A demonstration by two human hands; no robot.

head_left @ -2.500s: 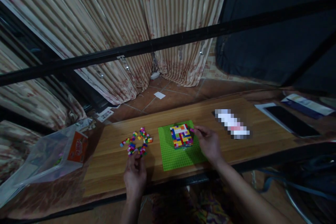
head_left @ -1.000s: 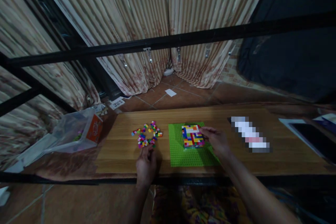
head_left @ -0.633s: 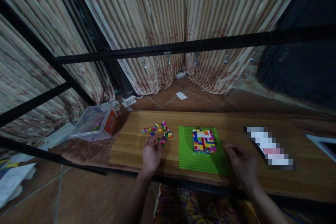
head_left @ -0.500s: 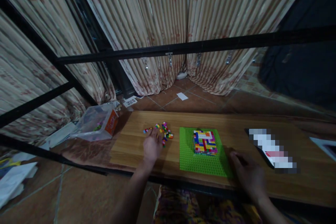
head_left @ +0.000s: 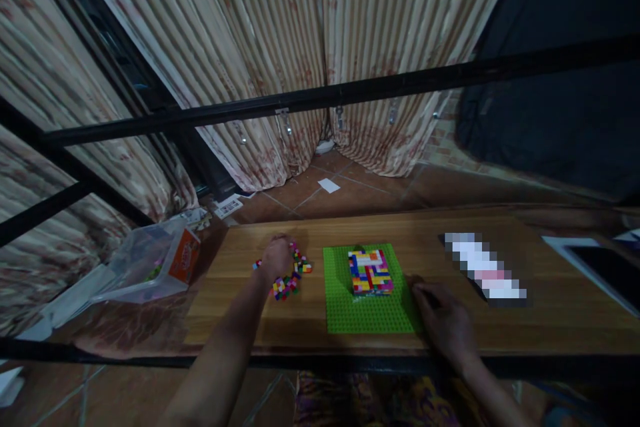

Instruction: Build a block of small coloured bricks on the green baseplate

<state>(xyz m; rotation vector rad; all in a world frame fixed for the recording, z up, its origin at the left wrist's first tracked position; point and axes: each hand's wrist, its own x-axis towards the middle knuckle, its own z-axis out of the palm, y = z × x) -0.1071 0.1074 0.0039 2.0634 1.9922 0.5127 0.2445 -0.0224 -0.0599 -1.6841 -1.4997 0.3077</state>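
Toward wooden board's (head_left: 220, 307) left end, I see left hand (head_left: 277, 258) covering some loose bricks (head_left: 284, 288); fingers hidden, apart or together I cannot tell. Right hand (head_left: 447, 319) just beside green plate's (head_left: 367, 317) right edge, fingers curled; cannot tell whether tips meet. Brick block (head_left: 371, 272) on plate, nearer far edge.

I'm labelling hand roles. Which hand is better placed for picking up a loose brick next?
Probably the left: the left hand is at the loose bricks, while the right hand is by the right edge of the green baseplate, which lies between it and them.
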